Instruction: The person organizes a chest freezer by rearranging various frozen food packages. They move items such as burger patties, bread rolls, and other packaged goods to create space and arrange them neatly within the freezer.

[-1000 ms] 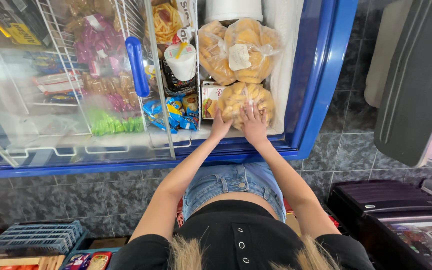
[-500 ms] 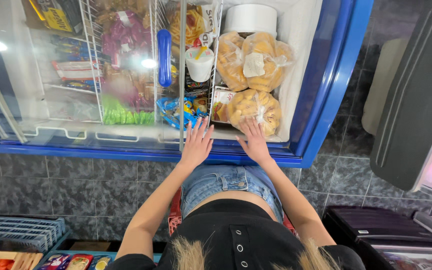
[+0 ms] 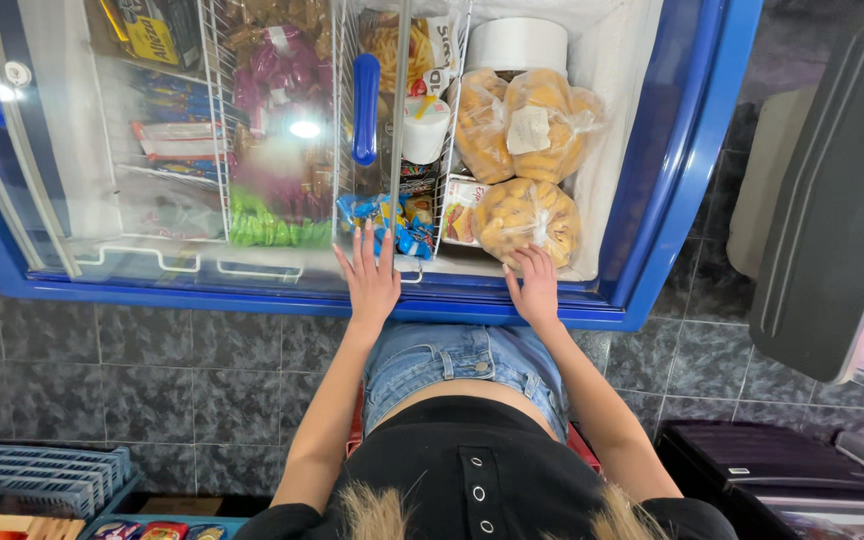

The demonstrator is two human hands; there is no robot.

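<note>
The left hand (image 3: 370,283) is laid flat, fingers spread, on the sliding glass lid (image 3: 182,150) of the chest freezer (image 3: 687,170). The right hand (image 3: 535,287), open and holding nothing, rests on the freezer's front rim beside a bag of frozen nuggets (image 3: 527,215). The lid is best slid with even, flat pressure.

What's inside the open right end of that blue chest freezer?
In the chest freezer, three clear bags of golden fried pieces, a white tub behind them and a small box beside them. Whatever lies beneath the bags is covered. The right hand rests at the nearest bag.
</note>
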